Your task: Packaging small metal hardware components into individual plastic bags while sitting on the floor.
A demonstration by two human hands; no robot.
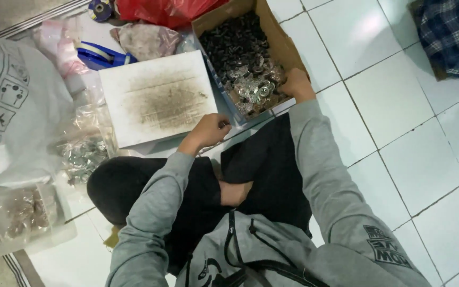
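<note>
Just a worn cardboard box (280, 40) of small dark and silvery parts (245, 66)

Grey hooded sweatshirt (272, 250) with black drawstrings, black trousers (266, 165)

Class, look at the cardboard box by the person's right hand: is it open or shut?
Open. The cardboard box has no lid over it, and small dark and silvery round parts show inside. The right hand reaches in.

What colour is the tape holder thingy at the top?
The tape dispenser is blue with white parts, seen in the head view.
</note>
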